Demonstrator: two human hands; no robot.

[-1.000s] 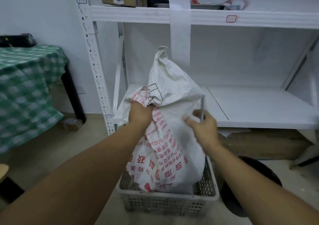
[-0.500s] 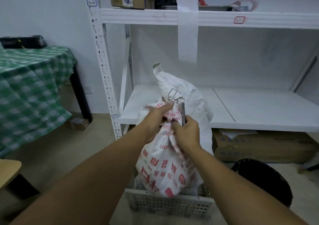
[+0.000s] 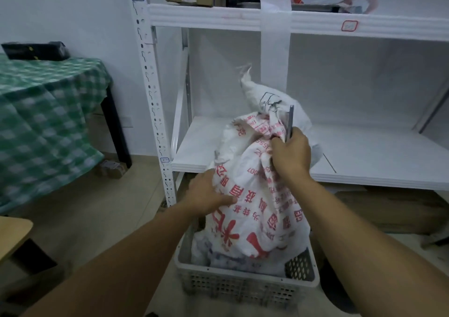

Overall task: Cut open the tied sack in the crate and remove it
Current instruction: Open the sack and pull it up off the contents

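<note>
White woven sack stands in grey crate. Right hand clenches gathered neck and a thin blade; left hand rests flat, fingers released, against sack side.

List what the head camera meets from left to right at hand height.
Green checked tablecloth → white rack upright → left hand → printed sack → right hand holding a thin blade → bare white shelf.

White sack printed with red characters, pale grey perforated crate, green-and-white checked cloth left of white shelving
</note>
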